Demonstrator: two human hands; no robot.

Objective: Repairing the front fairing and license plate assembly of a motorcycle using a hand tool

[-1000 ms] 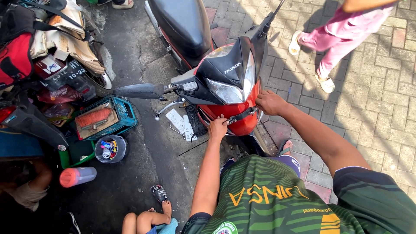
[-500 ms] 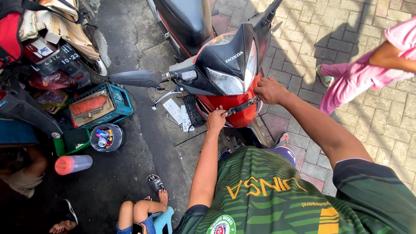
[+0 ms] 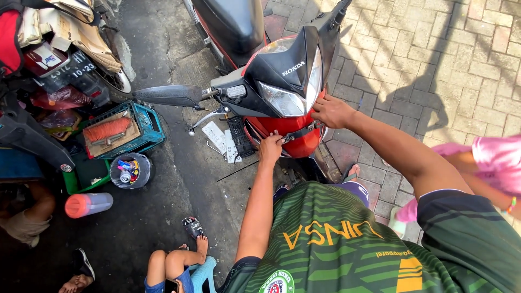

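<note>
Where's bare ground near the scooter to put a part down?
Free: the brick paving right of the red scooter, beyond the right hand; also dark asphalt left of its seat. Crowded: ground under the left hand, with flat parts, and the far left around the blue crate, round tub and orange-capped bottle.

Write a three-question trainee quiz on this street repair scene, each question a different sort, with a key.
1. True or false: both hands touch the red scooter.
2. Which hand is nearer the headlight? A left hand B right hand
3. What lies in the teal crate?

Key: 1 true, on its red front panel. 2 B. 3 an orange-bristled brush.
</note>
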